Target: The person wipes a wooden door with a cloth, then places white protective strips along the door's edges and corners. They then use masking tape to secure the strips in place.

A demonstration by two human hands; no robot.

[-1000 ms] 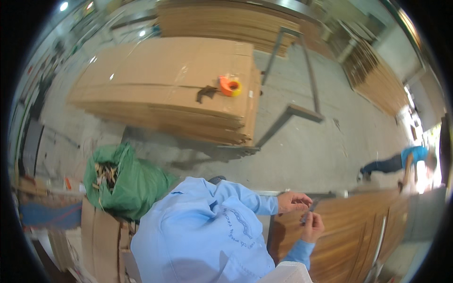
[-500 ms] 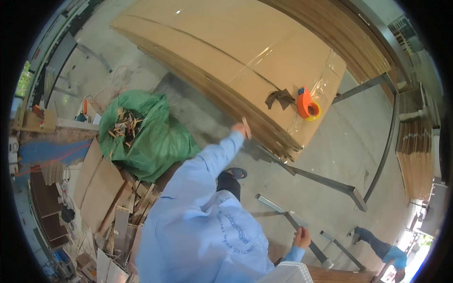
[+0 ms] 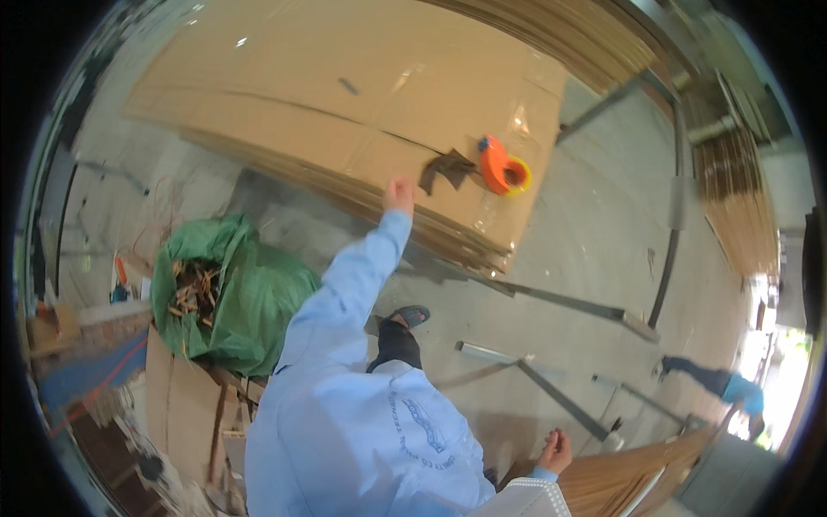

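My left hand [image 3: 400, 195] reaches out at the near edge of a tall stack of flat cardboard [image 3: 284, 60]. Its fingers are somewhat blurred but look stretched out, and no held thing shows. Just right of it, a crumpled dark brown scrap [image 3: 448, 169] lies on the stack beside an orange tape dispenser [image 3: 493, 164] with a yellow-rimmed roll. A small grey sliver [image 3: 348, 85] shows against the cardboard; whether it lies there or is in the air, I cannot tell. My right hand [image 3: 556, 451] hangs low at the right, fingers loosely curled, thumb apart, nothing visible in it.
A green sack [image 3: 258, 302] of wood scraps stands at the left, with cardboard and offcuts below it. Metal frame bars [image 3: 568, 302] run low by the stack. More bars [image 3: 564, 401] and brown boards [image 3: 637, 470] are near my right hand. Another person [image 3: 728, 389] is at the far right.
My left hand has moved up and left to the stack's edge; the pale piece earlier at its fingers no longer shows there. A grey sliver now appears over the cardboard. The whole view has shifted.
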